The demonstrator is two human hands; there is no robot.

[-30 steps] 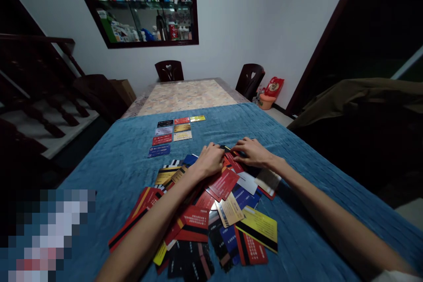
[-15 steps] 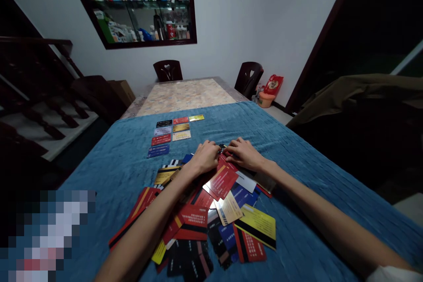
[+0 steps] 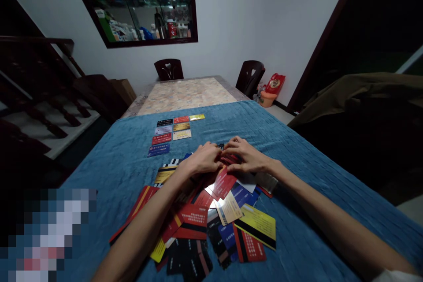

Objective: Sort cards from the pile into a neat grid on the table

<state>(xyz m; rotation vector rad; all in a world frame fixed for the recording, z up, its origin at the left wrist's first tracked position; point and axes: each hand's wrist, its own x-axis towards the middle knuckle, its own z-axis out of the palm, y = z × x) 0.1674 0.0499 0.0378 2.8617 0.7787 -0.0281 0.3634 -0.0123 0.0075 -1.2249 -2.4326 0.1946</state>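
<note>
A loose heap of plastic cards lies before me, in red, yellow, blue, black, gold and white. At its far side my left hand point(image 3: 206, 158) is closed, its fingers curled on red cards. Facing it, my right hand point(image 3: 244, 155) is closed on the same red cards point(image 3: 230, 158), thumb on the near side. Just below the hands lies a red card point(image 3: 224, 183). Nearer me are a cream card point(image 3: 228, 208), a yellow card with a black stripe point(image 3: 259, 224) and a red card with a dark stripe point(image 3: 249, 244). Fingertips are partly hidden.
Beyond the heap, cards lie face up in short columns, among them a blue card point(image 3: 158, 150) and a small yellow card point(image 3: 197, 117). A blue cloth point(image 3: 297, 194) covers the near table. Dark chairs point(image 3: 249, 77) stand at the far end.
My right thumb and fingers have shifted down and left onto the red cards. Both hands have drawn slightly closer together, covering more of the red cards.
</note>
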